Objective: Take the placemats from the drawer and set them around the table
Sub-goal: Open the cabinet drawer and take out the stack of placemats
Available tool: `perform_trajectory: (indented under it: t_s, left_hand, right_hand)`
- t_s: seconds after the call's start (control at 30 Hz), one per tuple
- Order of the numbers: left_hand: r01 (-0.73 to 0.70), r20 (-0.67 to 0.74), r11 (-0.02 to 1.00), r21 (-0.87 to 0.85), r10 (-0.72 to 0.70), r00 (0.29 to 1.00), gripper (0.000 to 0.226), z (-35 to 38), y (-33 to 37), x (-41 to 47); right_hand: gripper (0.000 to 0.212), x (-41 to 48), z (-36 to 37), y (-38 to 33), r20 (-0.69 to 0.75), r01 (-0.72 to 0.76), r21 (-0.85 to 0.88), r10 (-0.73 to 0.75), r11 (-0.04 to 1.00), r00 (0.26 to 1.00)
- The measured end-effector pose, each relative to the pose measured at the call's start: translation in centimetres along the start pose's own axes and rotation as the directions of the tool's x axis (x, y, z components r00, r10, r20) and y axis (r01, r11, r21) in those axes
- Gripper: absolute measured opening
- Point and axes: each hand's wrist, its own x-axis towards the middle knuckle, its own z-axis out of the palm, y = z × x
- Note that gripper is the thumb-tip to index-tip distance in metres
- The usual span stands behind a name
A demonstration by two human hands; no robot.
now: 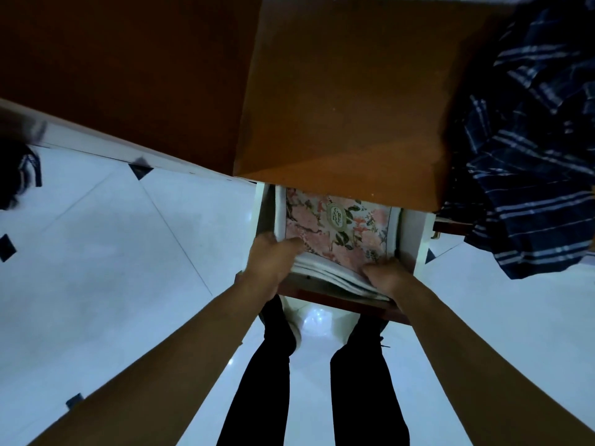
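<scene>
A stack of placemats (335,226) with a pink floral print lies in an open drawer (415,233) under a brown cabinet top. My left hand (273,259) grips the stack's near left corner, thumb on top and fingers under the white edges. At the near right corner, my right hand (386,276) holds the stack the same way. The near edge of the stack is lifted and fanned above the drawer's dark front. The far part of the mats is hidden under the cabinet top.
The brown cabinet top (347,91) overhangs the drawer. A dark blue plaid cloth (528,140) hangs at the right. White tiled floor (112,252) with small dark diamond insets spreads left and right. My legs in black trousers (267,381) stand below the drawer.
</scene>
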Motion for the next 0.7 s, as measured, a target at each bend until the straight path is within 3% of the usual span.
perform_trajectory:
  t_s: [0.17,0.27,0.3,0.37,0.43,0.47,0.57,0.7]
  left_hand:
    - [0.134,0.229,0.931,-0.34,-0.056,0.972,0.005,-3.4,-1.2,-0.8]
    - [0.182,0.266,0.903,-0.389,-0.079,0.961,0.004,-5.1,-2.3,-1.2]
    - [0.181,0.252,0.925,-0.335,-0.098,0.963,0.004,-5.6,-2.4,-1.1]
    - [0.156,0.252,0.986,-0.052,-0.138,0.958,0.029,-6.8,-2.2,-0.3]
    - [0.118,0.276,0.943,0.311,-0.208,0.938,0.043,-7.5,-1.7,0.7]
    - [0.113,0.268,0.91,0.399,-0.234,0.935,0.04,-7.4,-1.6,1.2]
    - [0.101,0.124,0.881,0.463,-0.177,0.976,0.015,-5.7,-1.4,2.3]
    - [-0.084,-0.02,0.827,0.555,0.114,0.993,0.023,-3.7,-2.6,2.6]
  right_hand:
    - [0.07,0.4,0.2,1.2,-0.003,-0.068,0.359,0.074,0.931,0.997]
    - [0.065,0.3,0.4,2.2,0.02,-0.095,0.506,0.099,0.858,0.995]
    - [0.062,0.1,0.5,2.5,-0.001,-0.076,0.512,0.089,0.856,0.996]
    - [0.054,-0.3,1.0,3.0,-0.087,0.0,0.536,0.056,0.844,0.995]
    - [0.049,-1.1,1.4,3.2,-0.155,0.069,0.621,0.036,0.781,0.987]
    - [0.046,-1.5,1.6,3.4,-0.186,0.097,0.641,0.031,0.761,0.982]
    - [0.038,-2.8,1.6,3.6,-0.247,0.125,0.672,0.061,0.73,0.967]
    - [0.029,-4.7,1.3,3.4,-0.364,0.153,0.597,0.096,0.788,0.926]
